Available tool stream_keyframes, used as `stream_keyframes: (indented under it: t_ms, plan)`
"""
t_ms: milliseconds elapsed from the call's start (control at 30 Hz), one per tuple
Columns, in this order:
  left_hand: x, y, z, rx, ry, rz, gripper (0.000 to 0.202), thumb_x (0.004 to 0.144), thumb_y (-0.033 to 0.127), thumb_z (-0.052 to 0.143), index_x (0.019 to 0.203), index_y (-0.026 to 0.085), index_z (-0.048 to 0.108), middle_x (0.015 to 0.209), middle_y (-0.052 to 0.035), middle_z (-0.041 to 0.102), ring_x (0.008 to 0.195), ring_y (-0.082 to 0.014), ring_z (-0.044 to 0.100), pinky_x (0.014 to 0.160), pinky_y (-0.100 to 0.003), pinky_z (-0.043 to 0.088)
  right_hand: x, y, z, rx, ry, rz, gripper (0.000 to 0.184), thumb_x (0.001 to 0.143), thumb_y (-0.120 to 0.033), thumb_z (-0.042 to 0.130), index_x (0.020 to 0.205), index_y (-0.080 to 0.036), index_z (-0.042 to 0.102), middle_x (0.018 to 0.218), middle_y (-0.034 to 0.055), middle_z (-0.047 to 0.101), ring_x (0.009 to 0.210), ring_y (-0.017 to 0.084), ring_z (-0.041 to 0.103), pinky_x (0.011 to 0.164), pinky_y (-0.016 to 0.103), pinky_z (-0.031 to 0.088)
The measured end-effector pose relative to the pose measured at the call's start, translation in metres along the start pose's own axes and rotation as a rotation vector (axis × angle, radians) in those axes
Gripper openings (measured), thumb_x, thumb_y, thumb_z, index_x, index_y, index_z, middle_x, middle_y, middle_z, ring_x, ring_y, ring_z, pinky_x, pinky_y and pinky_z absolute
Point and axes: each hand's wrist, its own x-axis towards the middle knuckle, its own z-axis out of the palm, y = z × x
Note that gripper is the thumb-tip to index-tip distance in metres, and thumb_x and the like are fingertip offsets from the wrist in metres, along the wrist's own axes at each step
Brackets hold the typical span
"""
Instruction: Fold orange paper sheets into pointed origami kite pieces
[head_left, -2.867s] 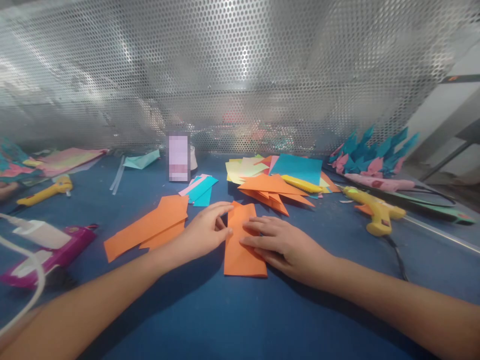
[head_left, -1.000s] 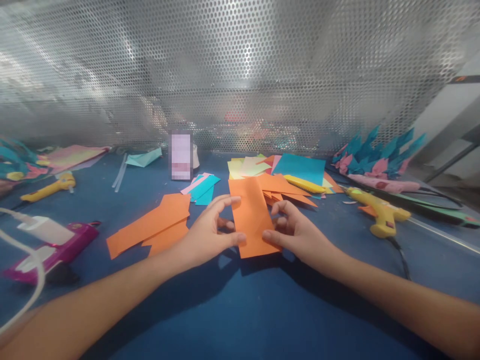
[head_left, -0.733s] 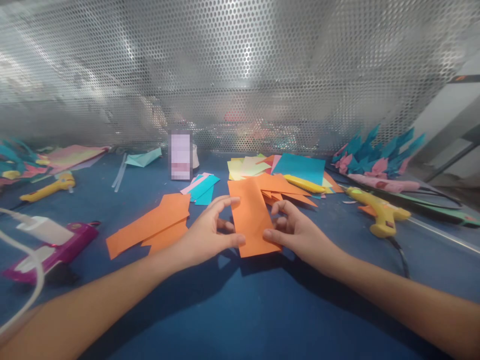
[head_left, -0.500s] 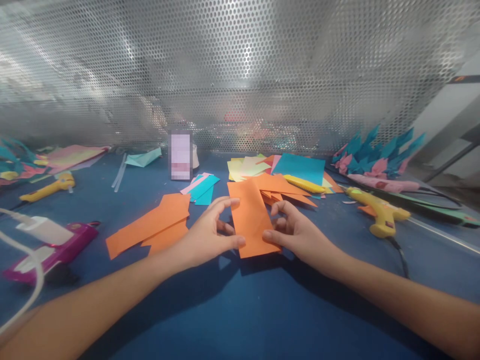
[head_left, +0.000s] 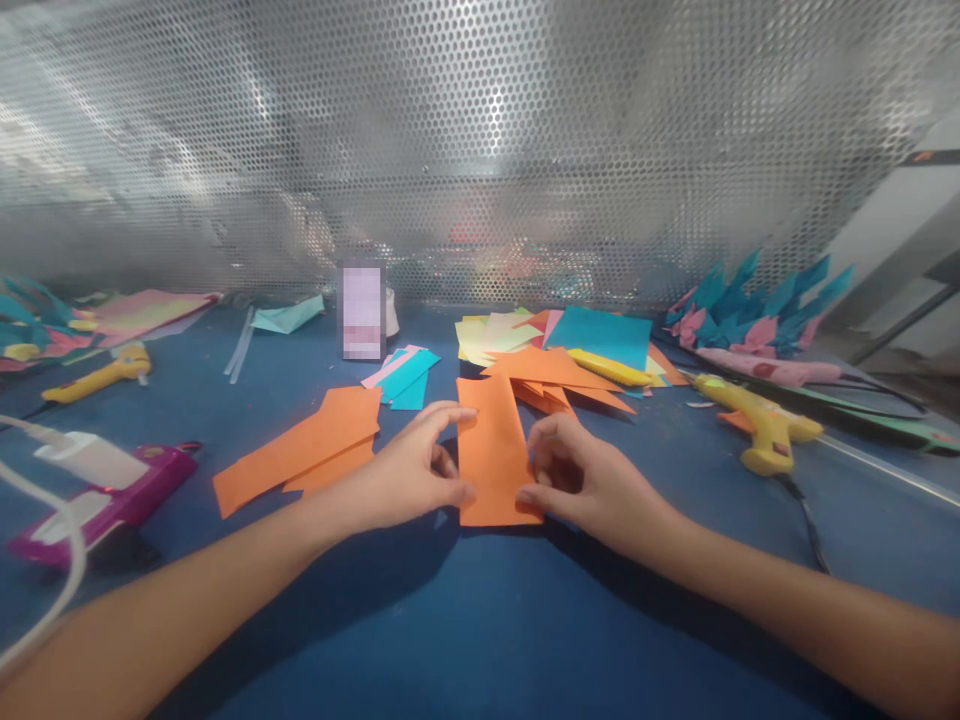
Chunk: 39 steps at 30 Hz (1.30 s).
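In the middle of the head view is an orange sheet of paper (head_left: 495, 455), upright in outline and close above the blue table. My left hand (head_left: 420, 465) grips its left edge, thumb low and forefinger higher up. On the opposite edge, my right hand (head_left: 574, 470) pinches the paper near its lower right corner, the other fingers curled. Just behind the sheet lie more orange paper pieces (head_left: 551, 367) with a yellow cutter knife (head_left: 609, 368) on top. Left of my left hand rest further orange strips (head_left: 300, 440).
Blue and pink paper strips (head_left: 409, 375) lie near a phone (head_left: 361, 312). At right are a yellow glue gun (head_left: 765, 420) and blue-pink paper shapes (head_left: 761, 300). A magenta power strip (head_left: 112, 500) with a white cable sits at left. Behind stands a perforated metal panel (head_left: 480, 150).
The orange sheet has come slightly nearer and turned from a slant to nearly straight. My right hand has shifted a little left and down with it; my left hand still grips its edge.
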Motion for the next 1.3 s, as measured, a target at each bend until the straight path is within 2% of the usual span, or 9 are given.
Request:
stream_keyframes:
  t_ms: [100,233,400,567,1000,1067,1133,1200,1300]
  plan:
    - [-0.001,0.002,-0.003,0.062,-0.025,-0.048,0.063,0.067,0.020,0.068,0.126,0.023,0.044,0.145,-0.0096,0.024,0.065,-0.0066,0.055,0.053,-0.025,0.051,-0.002,0.000,-0.004,-0.306,0.081,-0.270,0.014,0.080,-0.020,0.061,0.093,-0.021,0.057,0.088,0.0049,0.061,0.082,0.019,0.059,0.072,0.033,0.049]
    - [-0.003,0.003,-0.003,0.113,-0.042,-0.086,0.064,0.066,0.021,0.067,0.126,0.022,0.045,0.144,-0.0096,0.027,0.065,-0.0074,0.056,0.053,-0.024,0.050,0.000,0.004,-0.005,-0.384,0.036,-0.447,0.019,0.086,-0.018,0.053,0.103,-0.020,0.061,0.110,0.0088,0.063,0.104,0.020,0.057,0.090,0.036,0.048]
    - [-0.003,0.004,-0.005,0.123,-0.053,-0.126,0.070,0.063,0.021,0.068,0.129,0.019,0.044,0.143,-0.0124,0.029,0.066,-0.0087,0.058,0.051,-0.023,0.047,0.002,0.008,-0.002,-0.432,-0.039,-0.484,0.017,0.087,-0.016,0.054,0.101,-0.019,0.063,0.109,0.0074,0.065,0.106,0.019,0.058,0.092,0.035,0.048]
    - [-0.001,0.005,-0.005,0.094,-0.081,-0.180,0.080,0.064,0.022,0.068,0.137,0.015,0.036,0.122,-0.0155,0.053,0.069,-0.0133,0.060,0.054,-0.024,0.045,0.001,0.008,-0.001,-0.467,-0.074,-0.466,0.017,0.087,-0.019,0.053,0.100,-0.020,0.065,0.109,0.0077,0.066,0.105,0.021,0.059,0.091,0.037,0.049]
    - [-0.003,0.007,-0.006,0.080,-0.089,-0.233,0.096,0.065,0.020,0.069,0.146,0.015,0.019,0.071,-0.0008,0.062,0.063,-0.0162,0.058,0.052,-0.024,0.040,0.000,0.005,-0.001,-0.569,-0.128,-0.443,0.017,0.090,-0.021,0.049,0.100,-0.017,0.062,0.125,0.0129,0.060,0.123,0.026,0.050,0.099,0.044,0.044]
    - [-0.003,0.004,-0.005,0.060,-0.093,-0.233,0.097,0.066,0.020,0.069,0.147,0.015,0.017,0.079,-0.0051,0.066,0.064,-0.0164,0.059,0.053,-0.025,0.042,0.000,0.004,-0.002,-0.576,-0.140,-0.440,0.017,0.091,-0.021,0.047,0.099,-0.018,0.061,0.126,0.0135,0.059,0.123,0.026,0.050,0.100,0.046,0.043]
    - [-0.003,0.002,-0.005,0.075,-0.078,-0.226,0.097,0.065,0.021,0.069,0.147,0.015,0.018,0.105,-0.0160,0.065,0.066,-0.0160,0.060,0.052,-0.025,0.044,0.000,0.004,-0.002,-0.573,-0.151,-0.444,0.016,0.091,-0.020,0.047,0.099,-0.018,0.061,0.125,0.0138,0.060,0.123,0.026,0.050,0.101,0.047,0.042]
    - [-0.004,0.001,-0.004,0.117,-0.047,-0.202,0.093,0.065,0.022,0.069,0.146,0.017,0.024,0.137,-0.0247,0.043,0.068,-0.0151,0.061,0.051,-0.025,0.046,0.001,0.003,-0.002,-0.568,-0.155,-0.443,0.016,0.091,-0.020,0.046,0.098,-0.017,0.061,0.124,0.0143,0.060,0.122,0.026,0.050,0.101,0.047,0.042]
    - [-0.005,0.001,-0.004,0.167,-0.035,-0.139,0.083,0.066,0.022,0.068,0.142,0.022,0.036,0.154,-0.0205,0.006,0.068,-0.0130,0.062,0.051,-0.025,0.050,0.000,0.002,-0.002,-0.567,-0.153,-0.433,0.016,0.090,-0.020,0.047,0.097,-0.018,0.061,0.125,0.0150,0.060,0.121,0.027,0.051,0.098,0.048,0.044]
